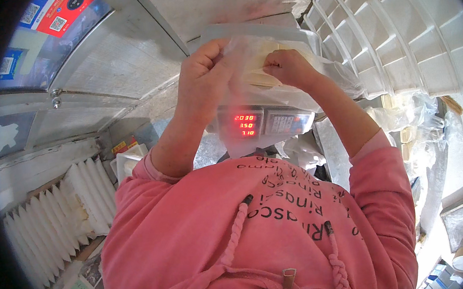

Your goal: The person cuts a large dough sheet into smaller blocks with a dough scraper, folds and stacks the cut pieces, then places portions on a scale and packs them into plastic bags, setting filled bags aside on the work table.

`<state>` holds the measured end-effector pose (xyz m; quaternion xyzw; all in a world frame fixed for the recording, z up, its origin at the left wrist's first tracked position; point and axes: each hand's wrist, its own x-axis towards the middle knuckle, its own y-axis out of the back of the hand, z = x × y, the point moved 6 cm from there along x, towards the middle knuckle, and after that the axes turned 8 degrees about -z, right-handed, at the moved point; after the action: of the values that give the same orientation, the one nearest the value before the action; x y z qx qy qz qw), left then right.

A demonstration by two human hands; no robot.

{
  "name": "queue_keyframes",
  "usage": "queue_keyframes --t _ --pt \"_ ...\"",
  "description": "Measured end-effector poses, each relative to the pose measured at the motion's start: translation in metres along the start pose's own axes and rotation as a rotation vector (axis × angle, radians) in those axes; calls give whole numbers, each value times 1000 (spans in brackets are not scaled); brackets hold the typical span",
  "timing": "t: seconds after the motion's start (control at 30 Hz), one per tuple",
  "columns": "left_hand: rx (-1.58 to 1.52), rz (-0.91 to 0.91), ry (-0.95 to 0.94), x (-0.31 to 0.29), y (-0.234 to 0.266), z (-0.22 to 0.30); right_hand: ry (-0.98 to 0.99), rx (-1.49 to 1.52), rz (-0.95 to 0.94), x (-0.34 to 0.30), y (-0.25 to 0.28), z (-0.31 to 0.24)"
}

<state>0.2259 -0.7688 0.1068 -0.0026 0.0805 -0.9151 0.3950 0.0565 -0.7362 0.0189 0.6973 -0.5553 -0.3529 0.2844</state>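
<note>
Pinched in my left hand [203, 78] is the edge of a thin clear plastic bag [244, 72]. My right hand [291, 67] is curled closed at the bag, over pale yellowish flat pieces [261, 76] seen through the film. Whatever its fingers grip is hidden. Bag and pieces lie over the top of a digital scale [265, 120], whose red lit display and keypad face me. Behind the bag shows the rim of a translucent tray [216, 33].
A white ribbed plastic rack [376, 33] stands at the right. Metal cabinet doors [116, 53] with a round knob rise at the left. White pleated stacks [46, 232] lie lower left; clear plastic bags [418, 133] hang or lie at right, near a brush [451, 105].
</note>
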Motion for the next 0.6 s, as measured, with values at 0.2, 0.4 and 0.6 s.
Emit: queue_keyframes --t 0.2,0.4,0.6 --pt "67 22 -89 2 2 2 42 -82 347 -5 45 -15" --pt "258 219 -416 8 -1 29 150 -169 523 -43 122 -55" --pt "-67 -464 -175 -23 -44 15 176 -229 575 -114 149 -109"
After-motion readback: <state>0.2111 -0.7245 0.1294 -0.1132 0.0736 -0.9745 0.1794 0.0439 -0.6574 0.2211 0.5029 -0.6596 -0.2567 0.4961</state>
